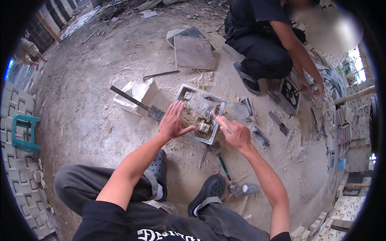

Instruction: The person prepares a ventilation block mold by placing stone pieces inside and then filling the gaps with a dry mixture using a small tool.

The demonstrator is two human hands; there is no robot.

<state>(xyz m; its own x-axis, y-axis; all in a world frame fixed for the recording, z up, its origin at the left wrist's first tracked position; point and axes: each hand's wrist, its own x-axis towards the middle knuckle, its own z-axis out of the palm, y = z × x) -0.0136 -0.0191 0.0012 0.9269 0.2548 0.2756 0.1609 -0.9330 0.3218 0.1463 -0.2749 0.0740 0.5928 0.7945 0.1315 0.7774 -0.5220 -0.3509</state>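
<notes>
Grey-rimmed frame (223,106) at dial centre. Left hand (172,122), 8 o'clock: fingers straight, thumb out, grasping nothing, over frame edge. Right hand (237,133), 4 o'clock: fingers curled round pale handle (219,119). White block (138,93) near 10; dusty floor (76,120) stretches wide beyond.

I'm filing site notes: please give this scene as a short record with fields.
Workpiece: grey rectangular frame holding pale sandy material and small rough blocks
Left hand: open, at the frame's left side
Right hand: gripping a pale wooden tool handle
Left of frame: angular white block
Far left: teal plastic stool
Co-worker: crouching, upper right
</notes>
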